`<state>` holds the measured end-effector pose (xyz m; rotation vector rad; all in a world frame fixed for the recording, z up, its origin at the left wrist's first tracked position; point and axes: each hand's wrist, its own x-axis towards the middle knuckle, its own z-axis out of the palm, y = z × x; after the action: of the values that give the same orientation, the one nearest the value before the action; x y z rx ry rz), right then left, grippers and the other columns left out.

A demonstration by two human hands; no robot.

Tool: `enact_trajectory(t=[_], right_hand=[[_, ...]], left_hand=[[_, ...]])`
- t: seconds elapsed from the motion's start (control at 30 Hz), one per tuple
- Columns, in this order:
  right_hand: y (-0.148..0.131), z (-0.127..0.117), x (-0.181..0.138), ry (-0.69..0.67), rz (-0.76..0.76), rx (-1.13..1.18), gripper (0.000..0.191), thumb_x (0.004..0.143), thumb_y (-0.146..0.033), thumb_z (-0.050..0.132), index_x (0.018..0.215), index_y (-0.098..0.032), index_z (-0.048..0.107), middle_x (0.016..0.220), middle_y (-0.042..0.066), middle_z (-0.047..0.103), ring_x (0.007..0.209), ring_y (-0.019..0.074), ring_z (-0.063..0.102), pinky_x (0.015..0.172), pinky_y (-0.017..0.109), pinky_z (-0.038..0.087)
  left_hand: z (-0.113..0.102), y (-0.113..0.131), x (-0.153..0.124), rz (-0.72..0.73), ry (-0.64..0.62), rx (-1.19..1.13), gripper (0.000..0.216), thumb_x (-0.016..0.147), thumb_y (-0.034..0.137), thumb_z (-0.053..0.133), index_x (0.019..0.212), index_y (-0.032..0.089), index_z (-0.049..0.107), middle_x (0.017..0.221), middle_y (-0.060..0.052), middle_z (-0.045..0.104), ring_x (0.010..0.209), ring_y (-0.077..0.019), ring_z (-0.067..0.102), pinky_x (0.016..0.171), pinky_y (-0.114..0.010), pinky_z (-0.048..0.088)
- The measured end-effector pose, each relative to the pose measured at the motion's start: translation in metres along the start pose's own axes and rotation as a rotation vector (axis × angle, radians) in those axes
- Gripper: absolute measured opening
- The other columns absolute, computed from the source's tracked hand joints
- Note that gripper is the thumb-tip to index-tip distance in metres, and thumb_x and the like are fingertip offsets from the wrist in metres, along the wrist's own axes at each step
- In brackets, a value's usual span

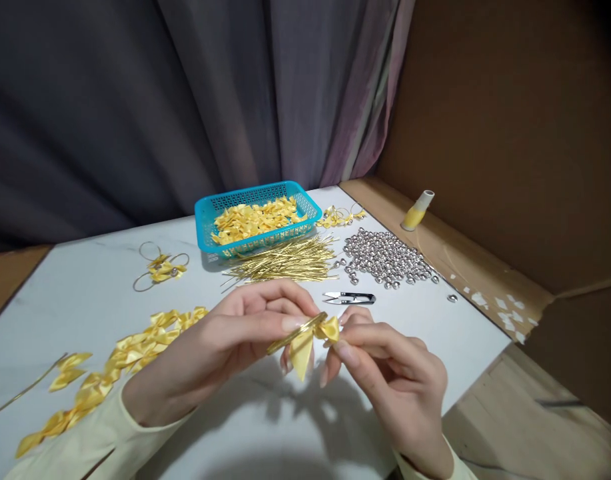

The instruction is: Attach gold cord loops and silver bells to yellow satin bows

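My left hand (220,347) and my right hand (390,377) meet above the white table (105,280), near its front. Between their fingertips is a small yellow ribbon bow (310,337) with a gold wire tie (292,335) laid across it. The left thumb and fingers pinch the gold tie and the bow's left side. The right fingers pinch the bow's right loop. One ribbon tail hangs down between the hands.
A blue basket (258,197) of yellow ribbon pieces stands behind, with a pile of gold wire ties (285,260) in front of it. Silver beads (385,257), small snips (349,297), a yellow thread spool (418,210), finished bows (162,267) and a row of yellow bows (130,353) lie around.
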<state>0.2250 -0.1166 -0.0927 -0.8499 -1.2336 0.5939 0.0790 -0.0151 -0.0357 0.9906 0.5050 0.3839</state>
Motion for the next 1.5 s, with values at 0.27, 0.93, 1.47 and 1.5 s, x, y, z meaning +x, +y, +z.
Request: enact_trajectory(t=[0.27, 0.93, 1.47, 1.5], right_hand=[[0.003, 0.001, 0.003, 0.004, -0.013, 0.047, 0.026, 0.083, 0.0, 0.053, 0.094, -0.02, 0.066, 0.062, 0.0, 0.068, 0.059, 0.0143, 0.052, 0.073, 0.039, 0.045], [-0.006, 0.005, 0.002, 0.114, -0.104, -0.22, 0.02, 0.079, 0.005, 0.052, 0.078, -0.013, 0.062, 0.059, -0.001, 0.055, 0.058, 0.0117, 0.046, 0.072, 0.038, 0.042], [-0.007, 0.01, 0.0, 0.221, -0.227, -0.469, 0.026, 0.079, 0.006, 0.049, 0.079, -0.017, 0.061, 0.058, -0.003, 0.045, 0.053, 0.0102, 0.035, 0.064, 0.035, 0.045], [-0.007, 0.011, 0.0, 0.227, -0.231, -0.466, 0.026, 0.079, 0.006, 0.049, 0.079, -0.017, 0.06, 0.058, -0.003, 0.045, 0.053, 0.0103, 0.036, 0.065, 0.035, 0.045]], left_hand=[[0.004, 0.002, -0.004, -0.032, 0.034, 0.005, 0.012, 0.071, 0.024, 0.077, 0.076, 0.014, 0.072, 0.062, -0.001, 0.067, 0.055, -0.0095, 0.057, 0.054, -0.016, 0.044], [0.004, -0.004, -0.005, 0.017, 0.043, 0.183, 0.005, 0.079, 0.022, 0.07, 0.081, 0.017, 0.071, 0.065, 0.0, 0.067, 0.06, -0.0079, 0.059, 0.059, -0.013, 0.046], [0.006, -0.005, -0.004, 0.078, 0.076, 0.243, 0.004, 0.08, 0.023, 0.069, 0.079, 0.021, 0.072, 0.062, 0.002, 0.063, 0.059, -0.0065, 0.055, 0.057, -0.011, 0.044], [0.006, -0.005, -0.004, 0.083, 0.073, 0.24, 0.004, 0.08, 0.023, 0.069, 0.079, 0.021, 0.072, 0.062, 0.002, 0.063, 0.059, -0.0066, 0.056, 0.057, -0.011, 0.044]])
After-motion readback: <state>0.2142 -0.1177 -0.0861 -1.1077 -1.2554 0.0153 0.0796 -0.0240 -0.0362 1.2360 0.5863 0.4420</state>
